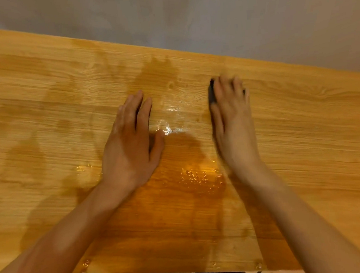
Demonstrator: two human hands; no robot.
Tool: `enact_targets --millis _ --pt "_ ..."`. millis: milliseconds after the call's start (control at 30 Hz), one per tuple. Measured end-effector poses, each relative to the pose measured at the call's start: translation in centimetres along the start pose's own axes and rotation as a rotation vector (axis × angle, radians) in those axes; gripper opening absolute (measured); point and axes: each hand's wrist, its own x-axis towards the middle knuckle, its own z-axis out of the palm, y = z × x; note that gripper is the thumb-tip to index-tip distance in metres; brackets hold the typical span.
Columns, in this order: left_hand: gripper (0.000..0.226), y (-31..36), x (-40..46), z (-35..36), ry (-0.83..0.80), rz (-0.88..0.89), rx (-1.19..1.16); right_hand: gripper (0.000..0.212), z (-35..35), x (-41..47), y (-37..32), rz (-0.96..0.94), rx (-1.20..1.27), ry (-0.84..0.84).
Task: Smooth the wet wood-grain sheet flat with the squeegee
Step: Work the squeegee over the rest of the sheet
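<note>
Tabletop [316, 125] carries the wood-grain sheet [160, 224], which covers it from the near edge toward the far edge; I cannot tell exactly where the sheet ends at the left and right. Dark damp patches spread over the middle and left of the sheet, with beads and glints of water between my hands and toward the near edge, so I judge the smoothing partly done, with the wet centre and near strip left to work. My left hand [130, 144] lies flat and released on the sheet, fingers together, pinning it. My right hand [231, 121], blurred, is pressed over the dark squeegee [211, 91], grasping it against the sheet toward the far edge, right of centre. Containers: none in view, so no contents to report.
</note>
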Motion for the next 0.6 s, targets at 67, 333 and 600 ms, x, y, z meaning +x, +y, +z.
enact_targets --millis 67,333,600 --pt "0.063 0.2 0.0 0.0 -0.003 0.001 0.011 0.047 -0.1 -4.9 -0.7 -0.075 -0.02 -0.079" --pt "0.063 0.2 0.4 -0.1 -0.014 0.002 0.06 0.046 0.5 9.2 -0.6 0.004 -0.003 -0.064" --pt "0.062 0.2 0.2 -0.1 -0.027 0.005 0.071 0.045 0.9 -3.9 -2.6 -0.114 0.017 -0.084"
